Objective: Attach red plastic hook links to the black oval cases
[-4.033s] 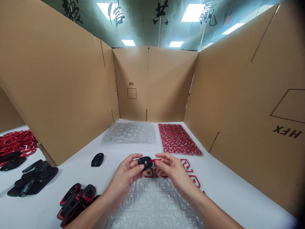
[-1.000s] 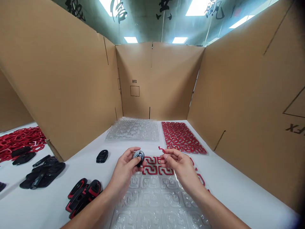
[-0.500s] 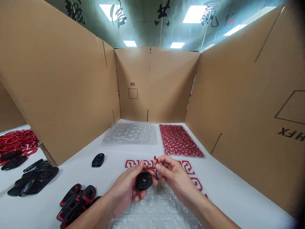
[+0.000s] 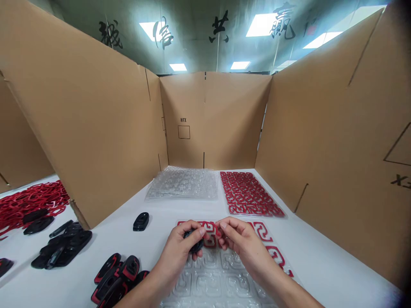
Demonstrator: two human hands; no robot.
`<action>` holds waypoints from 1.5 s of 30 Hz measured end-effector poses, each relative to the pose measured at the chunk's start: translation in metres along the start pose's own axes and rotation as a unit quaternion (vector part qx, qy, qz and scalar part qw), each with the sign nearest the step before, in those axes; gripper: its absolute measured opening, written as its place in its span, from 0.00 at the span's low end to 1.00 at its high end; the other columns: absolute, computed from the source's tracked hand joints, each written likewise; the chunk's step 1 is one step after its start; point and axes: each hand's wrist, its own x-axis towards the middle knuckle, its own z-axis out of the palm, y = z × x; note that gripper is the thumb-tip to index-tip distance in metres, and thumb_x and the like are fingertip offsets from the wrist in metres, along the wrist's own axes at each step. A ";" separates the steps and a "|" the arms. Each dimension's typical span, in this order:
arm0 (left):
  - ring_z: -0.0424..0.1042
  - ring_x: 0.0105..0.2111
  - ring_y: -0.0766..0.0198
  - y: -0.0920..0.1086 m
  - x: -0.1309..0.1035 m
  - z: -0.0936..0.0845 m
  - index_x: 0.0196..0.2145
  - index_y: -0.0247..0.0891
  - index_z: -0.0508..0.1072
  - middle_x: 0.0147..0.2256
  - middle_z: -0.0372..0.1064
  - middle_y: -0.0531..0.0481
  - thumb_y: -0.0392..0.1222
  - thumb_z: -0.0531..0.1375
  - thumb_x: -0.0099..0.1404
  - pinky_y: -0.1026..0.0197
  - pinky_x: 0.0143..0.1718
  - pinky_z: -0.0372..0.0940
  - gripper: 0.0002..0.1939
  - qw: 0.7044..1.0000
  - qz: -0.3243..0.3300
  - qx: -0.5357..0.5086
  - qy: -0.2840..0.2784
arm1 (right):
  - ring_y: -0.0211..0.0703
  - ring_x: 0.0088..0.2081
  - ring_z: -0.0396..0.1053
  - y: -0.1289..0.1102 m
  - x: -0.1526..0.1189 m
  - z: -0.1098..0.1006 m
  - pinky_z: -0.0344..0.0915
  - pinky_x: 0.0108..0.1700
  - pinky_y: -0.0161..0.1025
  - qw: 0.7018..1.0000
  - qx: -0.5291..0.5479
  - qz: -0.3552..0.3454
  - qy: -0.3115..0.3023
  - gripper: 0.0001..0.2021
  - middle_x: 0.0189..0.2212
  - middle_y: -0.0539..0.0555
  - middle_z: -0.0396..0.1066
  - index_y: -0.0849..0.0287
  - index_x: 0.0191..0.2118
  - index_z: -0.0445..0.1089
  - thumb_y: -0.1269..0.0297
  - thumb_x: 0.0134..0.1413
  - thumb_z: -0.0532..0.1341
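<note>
My left hand [image 4: 176, 248] is closed round a small black plastic casing [image 4: 196, 245], mostly covered by the thumb and fingers. Close beside it, my right hand [image 4: 245, 244] pinches a thin red trim piece [image 4: 218, 231], of which only a little shows between the fingertips. Both hands are over a clear blister tray [image 4: 210, 285]. Curved red trim pieces [image 4: 260, 231] fill its far row and part of its right side, while the nearer pockets hold nothing.
Black casings with red trim [image 4: 117, 278] are heaped at the front left. Plain black casings [image 4: 62, 248] and a red pile [image 4: 35, 199] lie farther left. One black casing [image 4: 141, 221] stands alone. Behind are stacked clear trays [image 4: 183, 184] and a filled red tray [image 4: 250, 192]. Cardboard walls [image 4: 215, 124] enclose the table.
My left hand has turned, so its thumb now covers more of the black casing. The red trim piece no longer sticks up above my right fingertips. The whole view has shifted slightly.
</note>
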 end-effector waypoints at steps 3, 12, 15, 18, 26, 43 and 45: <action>0.65 0.19 0.71 0.000 0.001 -0.001 0.28 0.35 0.73 0.26 0.72 0.52 0.55 0.67 0.52 0.68 0.20 0.55 0.18 1.000 0.013 0.008 0.011 | 0.36 0.26 0.65 0.001 0.001 -0.001 0.59 0.29 0.33 1.000 0.009 0.009 0.002 0.19 0.24 0.50 0.71 0.62 0.29 0.73 0.48 0.47 0.68; 0.67 0.20 0.70 -0.003 0.000 -0.002 0.29 0.35 0.74 0.28 0.73 0.50 0.55 0.67 0.52 0.68 0.20 0.57 0.19 0.999 0.012 -0.023 -0.022 | 0.34 0.25 0.64 0.001 0.001 0.000 0.58 0.29 0.33 1.000 0.010 0.001 -0.014 0.15 0.23 0.49 0.72 0.62 0.31 0.74 0.53 0.47 0.69; 0.68 0.21 0.69 -0.004 -0.001 -0.001 0.31 0.35 0.74 0.30 0.74 0.49 0.56 0.67 0.53 0.67 0.19 0.58 0.19 0.998 -0.002 -0.040 -0.041 | 0.33 0.23 0.63 0.001 0.002 -0.002 0.58 0.28 0.33 1.000 0.022 -0.002 0.010 0.14 0.22 0.47 0.71 0.61 0.31 0.74 0.55 0.45 0.70; 0.68 0.20 0.68 -0.003 -0.003 0.001 0.32 0.36 0.73 0.29 0.74 0.50 0.55 0.67 0.52 0.68 0.19 0.58 0.19 0.998 -0.020 -0.047 -0.048 | 0.32 0.22 0.62 -0.001 0.002 -0.003 0.56 0.26 0.32 1.000 0.017 -0.007 0.022 0.14 0.21 0.47 0.70 0.61 0.31 0.73 0.55 0.45 0.70; 0.68 0.21 0.69 -0.003 -0.002 -0.001 0.32 0.35 0.74 0.29 0.74 0.50 0.53 0.67 0.54 0.68 0.19 0.58 0.17 0.997 -0.022 -0.047 -0.051 | 0.33 0.23 0.62 -0.003 0.000 -0.001 0.57 0.26 0.31 0.999 0.014 -0.007 0.028 0.14 0.21 0.48 0.71 0.62 0.30 0.73 0.55 0.44 0.70; 0.68 0.21 0.68 -0.008 -0.004 -0.001 0.28 0.33 0.75 0.29 0.73 0.47 0.57 0.64 0.55 0.66 0.22 0.59 0.20 0.984 -0.038 0.114 -0.129 | 0.33 0.21 0.59 -0.006 0.002 -0.002 0.55 0.26 0.33 0.996 -0.054 -0.015 0.064 0.13 0.19 0.45 0.65 0.60 0.26 0.72 0.54 0.45 0.68; 0.68 0.21 0.68 -0.006 -0.006 0.000 0.28 0.33 0.75 0.30 0.73 0.47 0.56 0.65 0.55 0.67 0.22 0.59 0.19 0.984 -0.045 0.110 -0.134 | 0.33 0.21 0.59 -0.005 0.003 -0.002 0.55 0.26 0.33 0.996 -0.057 -0.015 0.060 0.13 0.19 0.45 0.66 0.60 0.26 0.71 0.54 0.45 0.68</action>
